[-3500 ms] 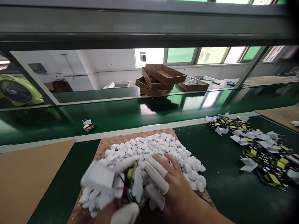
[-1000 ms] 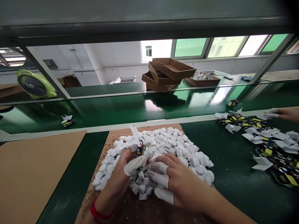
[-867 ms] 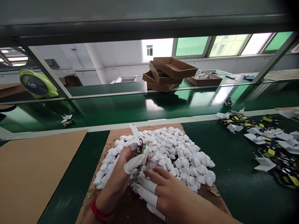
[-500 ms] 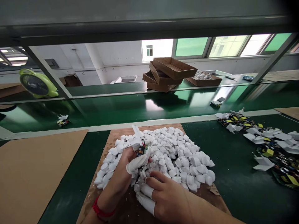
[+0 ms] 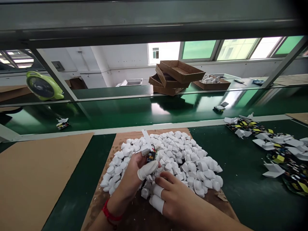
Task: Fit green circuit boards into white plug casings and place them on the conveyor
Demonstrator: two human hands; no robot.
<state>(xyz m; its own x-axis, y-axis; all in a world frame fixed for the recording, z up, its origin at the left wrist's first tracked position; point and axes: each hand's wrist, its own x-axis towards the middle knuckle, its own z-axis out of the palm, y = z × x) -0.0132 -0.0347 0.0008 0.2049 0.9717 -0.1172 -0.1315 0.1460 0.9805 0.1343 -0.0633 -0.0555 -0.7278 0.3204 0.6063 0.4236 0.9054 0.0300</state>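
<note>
My left hand [image 5: 133,175], with a white cot on its thumb and a red cord round the wrist, is closed on a small circuit board [image 5: 151,156]. A white plastic plug piece [image 5: 146,149] is joined to that board, and short red and black wires show there. My right hand [image 5: 174,196] is beside it with fingers curled, white cots on some of them. Its fingertips are down at the near edge of a heap of small white caps [image 5: 178,150]; whatever they grip is hidden.
Under the heap is a brown cardboard sheet [image 5: 125,221]. Several circuit boards with white plug pieces [image 5: 271,141] lie at the right. Single boards sit on the green belt [image 5: 115,114] beyond. Stacked cardboard trays [image 5: 180,72] and a green fan [image 5: 43,86] stand behind.
My left hand and the board have shifted slightly to the right in view. My right hand's fingers have drawn in a little closer to the left hand. The boards on the belt have slid slightly left.
</note>
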